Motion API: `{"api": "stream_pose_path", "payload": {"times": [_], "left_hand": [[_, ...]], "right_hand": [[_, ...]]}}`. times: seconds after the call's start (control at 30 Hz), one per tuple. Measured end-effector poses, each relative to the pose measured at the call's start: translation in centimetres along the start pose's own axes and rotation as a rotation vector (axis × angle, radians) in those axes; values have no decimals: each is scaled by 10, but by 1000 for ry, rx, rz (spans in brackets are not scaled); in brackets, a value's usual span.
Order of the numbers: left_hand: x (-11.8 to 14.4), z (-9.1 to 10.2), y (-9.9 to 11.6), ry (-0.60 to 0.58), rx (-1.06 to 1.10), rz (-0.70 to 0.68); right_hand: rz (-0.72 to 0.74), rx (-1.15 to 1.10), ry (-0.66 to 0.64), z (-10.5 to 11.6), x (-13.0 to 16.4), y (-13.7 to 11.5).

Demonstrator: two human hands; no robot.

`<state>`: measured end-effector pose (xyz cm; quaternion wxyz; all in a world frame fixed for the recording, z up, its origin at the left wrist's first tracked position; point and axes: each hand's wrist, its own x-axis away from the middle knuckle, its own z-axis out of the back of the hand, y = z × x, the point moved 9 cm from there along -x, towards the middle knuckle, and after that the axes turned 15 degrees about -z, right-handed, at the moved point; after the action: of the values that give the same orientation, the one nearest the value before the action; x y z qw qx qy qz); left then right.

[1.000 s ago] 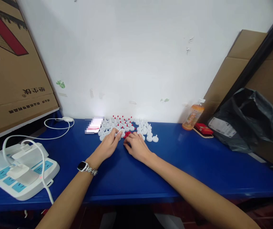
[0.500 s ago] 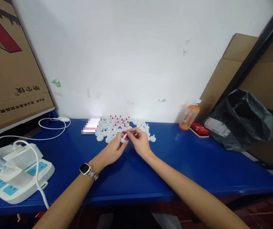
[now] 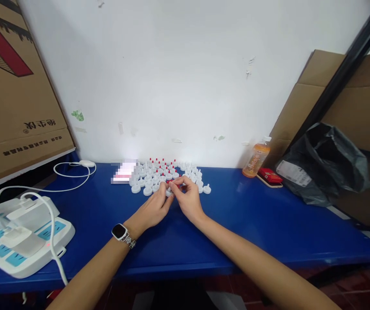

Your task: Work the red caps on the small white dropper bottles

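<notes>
Between thumb and fingers, my left hand (image 3: 154,207) grips a white spouted cap (image 3: 169,193), partly covered by the fingertips. My right hand (image 3: 190,201) is closed in a pinch at the top of that cap's spout, on a small red tip that the fingers mostly hide. More red shows beneath the right fingers. Just beyond both hands stands a cluster of white spouted caps (image 3: 147,190). Several at the back carry red tips (image 3: 160,168) on their spouts; others are plain white. One white cap (image 3: 206,189) sits at the cluster's right edge.
On the blue table (image 3: 236,215), a white power strip (image 3: 26,269) with plugs and cables lies left. A bright blurred rectangle (image 3: 125,172) is left of the caps. Rightward are an orange drink bottle (image 3: 256,159), a red packet (image 3: 269,175) on a phone, and a dark plastic bag (image 3: 330,163).
My right fingers have come in onto the top of the spout, which showed bare before. Both hands are closer together around the cap. The view has tilted slightly.
</notes>
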<state>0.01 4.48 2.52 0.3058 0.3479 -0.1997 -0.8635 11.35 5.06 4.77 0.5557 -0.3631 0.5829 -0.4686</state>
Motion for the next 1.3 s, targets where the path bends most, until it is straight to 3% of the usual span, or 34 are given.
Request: {"api": "stream_pose_path", "payload": {"times": [0.17, 0.4, 0.5, 0.63, 0.8, 1.07, 1.3], "left_hand": [[-1, 2, 3, 31, 48, -28], [-4, -2, -2, 82, 27, -13], [-5, -5, -9, 87, 15, -20], [-4, -10, -13, 26, 36, -31], [-2, -10, -13, -3, 42, 0], [-4, -9, -15, -21, 46, 12], [-3, -7, -15, -35, 36, 27]], "right_hand": [[11, 34, 19, -3, 1, -1], [-20, -4, -156, -3, -19, -1], [52, 177, -115, 17, -48, -8], [86, 477, -32, 36, -108, -2], [16, 900, -117, 14, -159, 30], [-46, 984, -253, -21, -167, 48], [-50, 962, -243, -3, -156, 37]]}}
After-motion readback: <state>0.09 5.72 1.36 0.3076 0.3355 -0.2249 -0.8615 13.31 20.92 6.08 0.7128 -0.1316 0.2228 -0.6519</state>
